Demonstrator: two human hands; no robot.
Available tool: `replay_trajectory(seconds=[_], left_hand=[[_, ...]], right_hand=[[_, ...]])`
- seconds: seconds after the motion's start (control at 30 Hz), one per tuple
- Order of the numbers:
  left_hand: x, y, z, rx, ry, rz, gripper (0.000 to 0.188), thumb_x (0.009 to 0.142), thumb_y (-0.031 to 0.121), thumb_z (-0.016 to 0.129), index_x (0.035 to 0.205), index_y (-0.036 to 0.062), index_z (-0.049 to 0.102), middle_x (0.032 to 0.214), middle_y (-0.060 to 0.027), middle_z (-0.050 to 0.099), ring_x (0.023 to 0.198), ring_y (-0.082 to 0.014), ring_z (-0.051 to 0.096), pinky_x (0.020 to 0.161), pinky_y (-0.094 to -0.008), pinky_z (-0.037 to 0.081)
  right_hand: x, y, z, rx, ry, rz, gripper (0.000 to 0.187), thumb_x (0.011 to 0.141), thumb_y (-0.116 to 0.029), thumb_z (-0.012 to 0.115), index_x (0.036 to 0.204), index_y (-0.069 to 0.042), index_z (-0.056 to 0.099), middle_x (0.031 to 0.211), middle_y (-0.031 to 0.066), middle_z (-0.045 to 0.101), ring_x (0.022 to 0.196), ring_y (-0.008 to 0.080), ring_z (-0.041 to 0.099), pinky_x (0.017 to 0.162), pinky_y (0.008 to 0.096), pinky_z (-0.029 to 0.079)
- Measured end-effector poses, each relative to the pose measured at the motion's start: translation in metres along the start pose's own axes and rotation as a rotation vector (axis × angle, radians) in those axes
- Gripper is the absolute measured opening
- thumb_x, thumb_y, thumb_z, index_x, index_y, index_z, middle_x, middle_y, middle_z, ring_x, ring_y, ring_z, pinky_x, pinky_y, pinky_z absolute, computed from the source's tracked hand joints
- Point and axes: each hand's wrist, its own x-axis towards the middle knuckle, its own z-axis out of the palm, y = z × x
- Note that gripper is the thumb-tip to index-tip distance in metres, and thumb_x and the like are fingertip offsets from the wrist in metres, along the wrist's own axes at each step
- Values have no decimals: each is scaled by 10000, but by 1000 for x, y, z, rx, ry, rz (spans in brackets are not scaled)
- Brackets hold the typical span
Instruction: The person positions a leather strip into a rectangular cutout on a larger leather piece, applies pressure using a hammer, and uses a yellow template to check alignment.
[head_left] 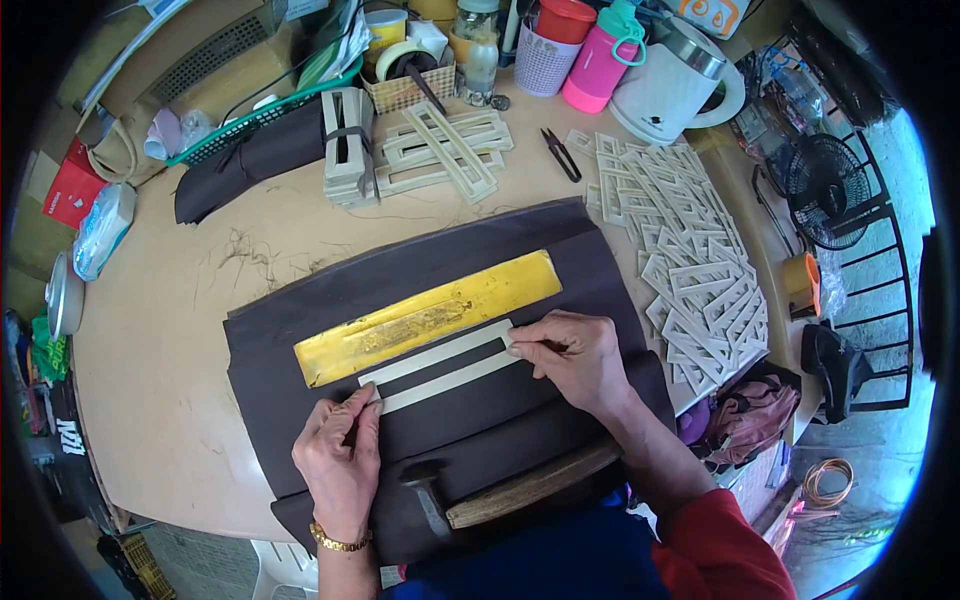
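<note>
Cream frame [436, 355]: thin, flat, hollow rectangle, over the cloth, just nearer than the yellow bar
Left hand [340, 450]: thumb and fingers pinching the frame's left end
Right hand [572, 358]: pinching its right end
Yellow bar [430, 318]: long, flat, scuffed
Dark cloth [265, 350]: smooth, layered, on the pale counter [150, 400]
Hammer [535, 487]: wooden handle

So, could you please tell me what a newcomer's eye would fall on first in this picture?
Probably the bright yellow bar, lying on dark fabric near the centre. Just below it in the picture, the left hand and right hand hold a pale rectangular frame by its ends. Next, perhaps, the large heap of similar frames on the right of the table, and the vivid pink bottle at the far side.
</note>
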Motion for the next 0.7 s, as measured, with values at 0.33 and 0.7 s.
replay_trajectory(seconds=[0.33, 0.7], left_hand=[[-1, -3, 2, 7, -2, 24, 225, 837, 43, 813, 1062, 56, 808, 676, -70, 555, 576, -173, 507, 555, -314, 426], [0, -2, 2, -2, -3, 27, 231, 835, 31, 815, 1065, 43, 806, 673, -70, 561, 589, -160, 501, 569, -309, 423]], right_hand=[[0, 3, 3, -70, 28, -69, 85, 875, -30, 774, 949, 12, 769, 744, 96, 699, 566, 144, 673, 527, 278, 508], [2, -1, 2, -52, 17, -15, 83, 873, -38, 774, 935, 16, 766, 744, 112, 704, 562, 157, 684, 532, 279, 514]])
